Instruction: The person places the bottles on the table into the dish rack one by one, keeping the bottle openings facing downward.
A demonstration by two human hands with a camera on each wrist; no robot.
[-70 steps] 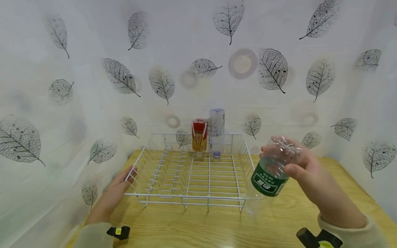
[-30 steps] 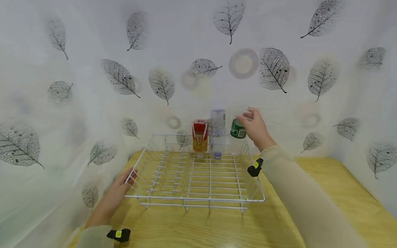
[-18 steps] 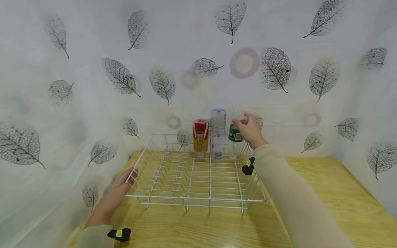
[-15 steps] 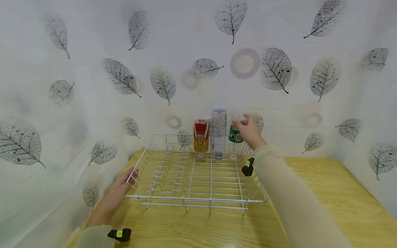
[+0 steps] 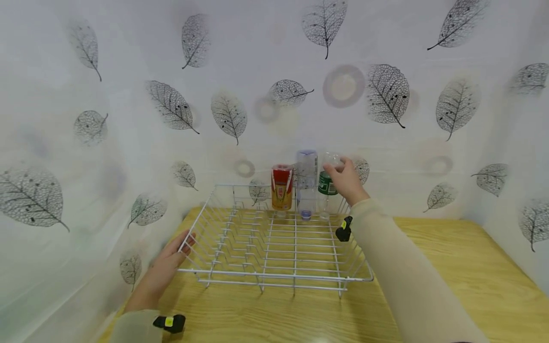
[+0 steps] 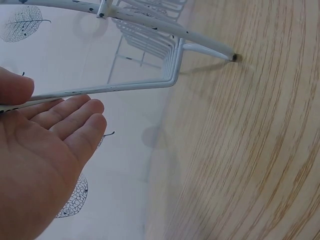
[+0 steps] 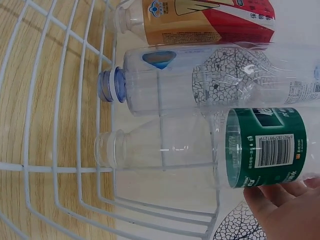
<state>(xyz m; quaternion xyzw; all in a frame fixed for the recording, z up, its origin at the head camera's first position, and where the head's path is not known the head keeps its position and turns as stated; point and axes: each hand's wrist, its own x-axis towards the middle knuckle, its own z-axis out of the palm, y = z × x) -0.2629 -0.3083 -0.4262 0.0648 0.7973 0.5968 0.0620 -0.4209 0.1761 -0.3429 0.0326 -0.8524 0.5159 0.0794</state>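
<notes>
At the back right of a white wire dish rack (image 5: 295, 259), my right hand (image 5: 346, 180) grips a clear plastic bottle with a green label (image 7: 267, 145) near its base. That bottle stands upside down, its neck low against the rack's wires. Left of it, a clear bottle with a bluish tint (image 5: 307, 176) is also upside down, its neck at the rack floor. Beyond that comes an inverted bottle with a red and yellow label (image 5: 281, 188). My left hand (image 5: 168, 259) holds the rack's left rim, thumb on one side of the wire and fingers on the other.
The rack stands on a wood-grain table (image 5: 240, 312), with table surface in front and to the right. A pale leaf-patterned curtain (image 5: 274, 57) hangs close behind the bottles and along both sides. Upright wire dividers (image 5: 253, 233) run along the rack's left half.
My right hand has carried the green-labelled bottle from the rack's right front to its back right, lowering it neck down beside the others. My left hand stays on the rim.
</notes>
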